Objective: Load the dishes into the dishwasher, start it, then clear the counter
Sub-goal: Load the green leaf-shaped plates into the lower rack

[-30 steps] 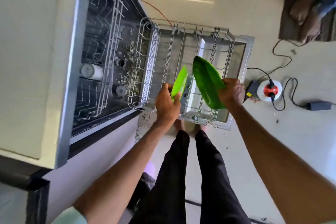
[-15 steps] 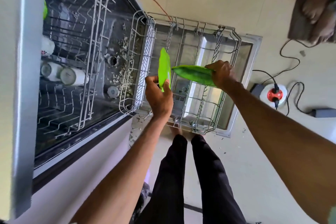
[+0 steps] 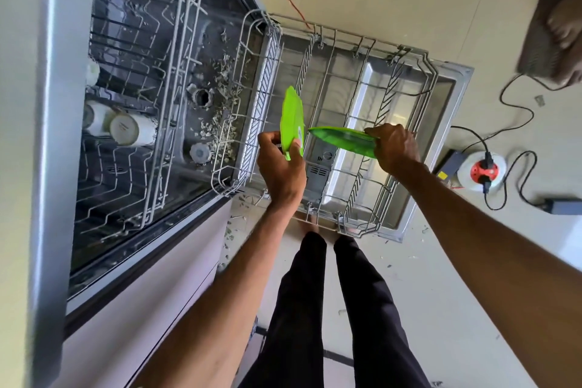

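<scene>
The person is standing at the near edge of the open dishwasher door (image 3: pixel 453 110), and the lower rack (image 3: pixel 371 50) is sitting pulled out over it. The left hand (image 3: pixel 280 167) is grasping the first green plate (image 3: pixel 291 118) by its lower rim, its grip clenched on it. This plate is standing upright on edge above the rack's left side, close to the tub. The right hand (image 3: pixel 395 148) is grasping the second green plate (image 3: pixel 343 140) by its right rim, fingers curling over the top. That plate is lying nearly level above the middle of the rack, with its left tip reaching close to the upright one. Whether the two are touching cannot be told.

Inside the tub, white cups (image 3: pixel 132 129) are lying on their sides in the upper rack (image 3: pixel 176 41), and pale scraps (image 3: pixel 220 98) are littering the tub floor. On the floor beyond the door's right edge, a white and red cable reel (image 3: pixel 480 170) is sitting with black cords plugged in, near a dark adapter (image 3: pixel 563 206). Another person's feet (image 3: pixel 563 28) are resting on a brown mat at the floor's far right corner.
</scene>
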The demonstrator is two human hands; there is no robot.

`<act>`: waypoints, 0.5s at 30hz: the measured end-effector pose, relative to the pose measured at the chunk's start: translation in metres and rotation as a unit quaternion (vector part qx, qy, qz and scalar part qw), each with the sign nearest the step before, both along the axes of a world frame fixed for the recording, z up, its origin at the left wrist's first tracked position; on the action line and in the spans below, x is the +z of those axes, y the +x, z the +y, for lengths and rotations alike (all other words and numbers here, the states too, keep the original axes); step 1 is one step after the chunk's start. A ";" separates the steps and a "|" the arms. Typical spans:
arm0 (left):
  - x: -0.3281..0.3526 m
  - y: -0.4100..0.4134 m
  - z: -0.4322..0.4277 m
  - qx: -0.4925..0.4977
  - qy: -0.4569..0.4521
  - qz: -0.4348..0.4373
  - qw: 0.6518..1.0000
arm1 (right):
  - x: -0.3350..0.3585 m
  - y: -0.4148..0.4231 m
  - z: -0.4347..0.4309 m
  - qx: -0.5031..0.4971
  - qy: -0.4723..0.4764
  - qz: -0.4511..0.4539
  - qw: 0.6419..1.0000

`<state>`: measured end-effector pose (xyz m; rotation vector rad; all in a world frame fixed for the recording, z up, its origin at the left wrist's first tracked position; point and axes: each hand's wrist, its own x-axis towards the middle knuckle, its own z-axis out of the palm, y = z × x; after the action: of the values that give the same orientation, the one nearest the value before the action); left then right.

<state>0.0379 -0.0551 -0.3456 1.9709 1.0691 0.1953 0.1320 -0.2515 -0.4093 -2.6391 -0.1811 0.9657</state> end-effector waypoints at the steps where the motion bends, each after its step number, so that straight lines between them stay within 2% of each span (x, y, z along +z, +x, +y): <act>1: 0.001 0.002 0.000 0.001 -0.001 -0.001 1.000 | -0.001 -0.002 0.001 0.000 0.002 -0.009 1.000; 8: -0.002 0.012 0.002 -0.007 -0.007 -0.002 1.000 | -0.006 -0.016 0.006 0.028 -0.013 -0.036 0.999; 15: -0.007 0.012 0.001 -0.015 -0.012 0.015 1.000 | -0.023 -0.030 0.004 0.041 0.010 0.000 0.999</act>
<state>0.0501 -0.0537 -0.3525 1.9729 1.0567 0.1374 0.1018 -0.2477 -0.4318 -2.6320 -0.3004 0.9845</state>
